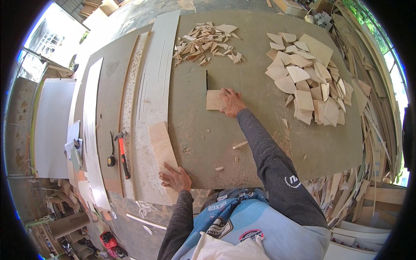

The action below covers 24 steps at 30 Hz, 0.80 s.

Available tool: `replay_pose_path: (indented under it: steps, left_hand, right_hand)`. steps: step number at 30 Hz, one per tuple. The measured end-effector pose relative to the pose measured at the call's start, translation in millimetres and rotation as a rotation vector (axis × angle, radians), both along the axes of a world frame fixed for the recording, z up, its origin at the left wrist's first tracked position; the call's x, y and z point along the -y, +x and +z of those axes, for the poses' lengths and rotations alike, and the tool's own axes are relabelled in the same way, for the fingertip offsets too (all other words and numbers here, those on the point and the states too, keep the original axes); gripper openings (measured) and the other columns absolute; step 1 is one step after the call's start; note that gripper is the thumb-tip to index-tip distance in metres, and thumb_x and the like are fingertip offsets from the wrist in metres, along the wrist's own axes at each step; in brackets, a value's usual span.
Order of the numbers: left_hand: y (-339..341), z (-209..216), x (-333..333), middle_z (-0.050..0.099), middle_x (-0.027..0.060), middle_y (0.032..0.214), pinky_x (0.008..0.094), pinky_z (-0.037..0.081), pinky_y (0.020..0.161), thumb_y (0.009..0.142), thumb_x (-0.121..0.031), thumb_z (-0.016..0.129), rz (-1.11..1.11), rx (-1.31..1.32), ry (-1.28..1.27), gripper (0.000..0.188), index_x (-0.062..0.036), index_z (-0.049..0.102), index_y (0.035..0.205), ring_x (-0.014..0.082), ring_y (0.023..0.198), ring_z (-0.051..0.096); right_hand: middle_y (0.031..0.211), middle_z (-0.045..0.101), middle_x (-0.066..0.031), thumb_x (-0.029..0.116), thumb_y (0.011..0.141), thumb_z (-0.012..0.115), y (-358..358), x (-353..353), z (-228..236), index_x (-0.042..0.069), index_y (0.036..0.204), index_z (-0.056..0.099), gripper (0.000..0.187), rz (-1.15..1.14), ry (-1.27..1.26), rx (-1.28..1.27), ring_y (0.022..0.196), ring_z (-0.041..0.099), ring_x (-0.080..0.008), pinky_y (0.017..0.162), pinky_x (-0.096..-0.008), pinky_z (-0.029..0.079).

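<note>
My right hand [232, 103] grips the right end of a small rectangular plywood piece [214, 100] on the table. The piece lies flat, its upper left corner at the near end of a thin dark upright strip [206, 80] that looks like a saw blade. The underside of my right fingers is hidden. Down at the left, my left hand [176, 177] rests with fingers spread over the lower part of a longer plywood strip [161, 141]. That strip lies slanted, partly on a long pale board [157, 65].
A heap of small wood offcuts [206, 42] lies at the far side. To the right is a pile of curved-edged plywood pieces [299, 74]. A hammer [122, 155] and a tape measure [111, 160] lie at the left. Sawdust and a wood sliver [239, 144] are on the table [208, 164].
</note>
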<state>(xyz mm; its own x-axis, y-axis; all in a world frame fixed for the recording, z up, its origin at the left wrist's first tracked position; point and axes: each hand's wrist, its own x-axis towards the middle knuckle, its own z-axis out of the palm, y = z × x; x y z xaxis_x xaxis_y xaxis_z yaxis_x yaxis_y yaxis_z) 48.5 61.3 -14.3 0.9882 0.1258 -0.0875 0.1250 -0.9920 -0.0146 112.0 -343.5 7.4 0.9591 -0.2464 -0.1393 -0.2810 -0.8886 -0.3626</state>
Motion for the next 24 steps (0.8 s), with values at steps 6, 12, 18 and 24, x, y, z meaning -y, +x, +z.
replay_pose_path:
  steps: [6,12,18,24]
  left_hand:
    - [-0.5,1.0,0.4,0.018,0.0387,0.157,0.0706,0.017,0.115,0.099,-0.039,0.055,-0.004,-0.008,-0.018,0.082,-0.0160,0.011,0.164,0.0549,0.145,0.024]
    - [-1.0,5.9,2.1,0.017,0.0385,0.159,0.0692,0.013,0.118,0.103,-0.041,0.049,0.011,-0.047,-0.020,0.078,-0.0192,0.009,0.165,0.0554,0.147,0.021]
    - [0.4,-2.4,-1.1,0.018,0.0392,0.156,0.0712,0.016,0.115,0.099,-0.039,0.054,-0.012,0.013,-0.009,0.081,-0.0146,0.012,0.164,0.0551,0.145,0.024]
    - [-0.6,-1.1,0.4,0.019,0.0393,0.155,0.0705,0.018,0.113,0.099,-0.038,0.054,-0.023,0.016,-0.002,0.081,-0.0135,0.013,0.164,0.0548,0.144,0.025]
  right_hand:
    - [0.161,0.034,-0.0124,0.029,0.080,0.082,3.6,-3.4,-3.3,0.009,0.140,0.051,0.071,-0.053,0.002,0.012,0.149,0.026,-0.0318,0.117,-0.0626,0.028]
    - [0.161,0.034,-0.0120,0.030,0.082,0.081,5.1,-4.4,2.4,0.009,0.140,0.051,0.070,-0.063,-0.011,-0.011,0.149,0.026,-0.0318,0.117,-0.0643,0.028]
    - [0.162,0.034,-0.0132,0.031,0.082,0.082,0.4,-7.2,-1.4,0.007,0.141,0.050,0.071,-0.036,-0.015,-0.009,0.149,0.027,-0.0318,0.116,-0.0632,0.028]
    - [0.161,0.034,-0.0129,0.032,0.081,0.082,-2.3,-4.8,-6.4,0.007,0.140,0.051,0.071,-0.026,0.001,0.011,0.148,0.027,-0.0315,0.115,-0.0641,0.029]
